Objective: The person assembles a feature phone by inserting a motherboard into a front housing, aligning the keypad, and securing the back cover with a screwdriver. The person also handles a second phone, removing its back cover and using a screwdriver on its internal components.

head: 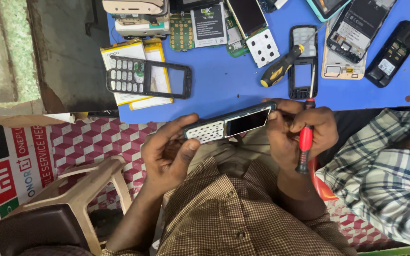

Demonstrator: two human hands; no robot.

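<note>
A small keypad phone body [228, 124], with a white key mat and a dark screen, is held level between both hands just below the blue table's front edge. My left hand [169, 151] grips its keypad end with the thumb on the keys. My right hand [300, 135] pinches the screen end and also holds a red-handled screwdriver [305, 142], whose shaft points up toward the table.
The blue table [228, 85] carries a black front frame with keypad [148, 78], a yellow-and-black screwdriver [281, 66], circuit boards, batteries and several opened phones. A plastic stool [79, 189] stands lower left. Another person's checked sleeve [385, 161] is at the right.
</note>
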